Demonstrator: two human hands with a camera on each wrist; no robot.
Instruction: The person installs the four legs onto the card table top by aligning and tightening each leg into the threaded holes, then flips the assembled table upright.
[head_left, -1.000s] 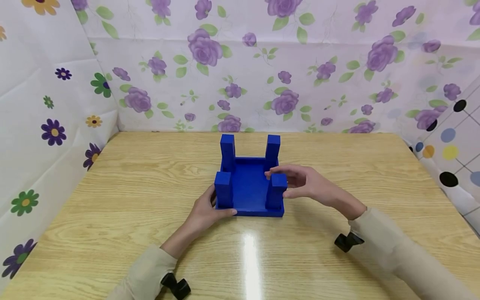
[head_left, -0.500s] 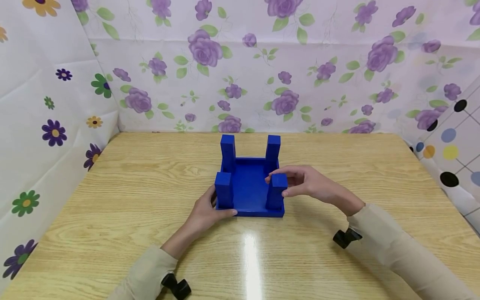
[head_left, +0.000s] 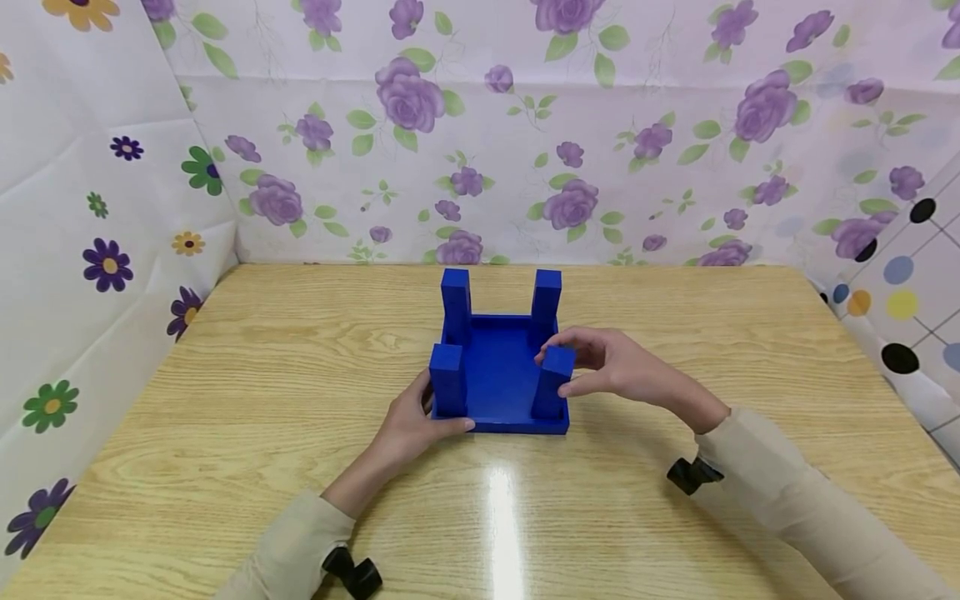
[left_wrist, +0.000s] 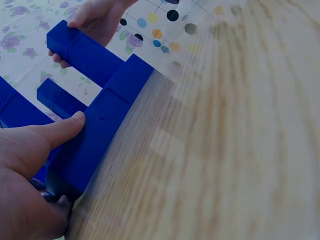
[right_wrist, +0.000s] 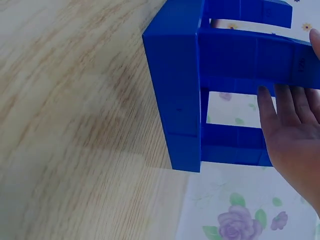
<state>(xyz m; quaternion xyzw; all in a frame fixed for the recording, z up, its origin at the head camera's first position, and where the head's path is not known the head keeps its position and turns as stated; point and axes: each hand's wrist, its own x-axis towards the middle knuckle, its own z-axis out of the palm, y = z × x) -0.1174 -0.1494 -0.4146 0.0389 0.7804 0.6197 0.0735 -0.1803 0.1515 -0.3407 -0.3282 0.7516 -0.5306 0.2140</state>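
A pale wood-grain worktop (head_left: pixel 225 433) is walled on three sides by flowered cloth (head_left: pixel 525 150). At its middle lies a blue stool (head_left: pixel 498 379), upside down, four legs up. The left hand (head_left: pixel 408 425) grips its near-left corner, thumb along the front edge. The right hand (head_left: pixel 611 367) has its fingers curled round the near-right leg (head_left: pixel 553 382).

I see a solid deep-blue stool (head_left: pixel 498 367) at the centre of a pale, wood-grained desk (head_left: pixel 262 400). At twelve o'clock the backdrop (head_left: pixel 570 150) is white with purple roses and green leaves; at three o'clock, coloured dots on a grid (head_left: pixel 900 283). Both sleeves (head_left: pixel 795 500) are beige.
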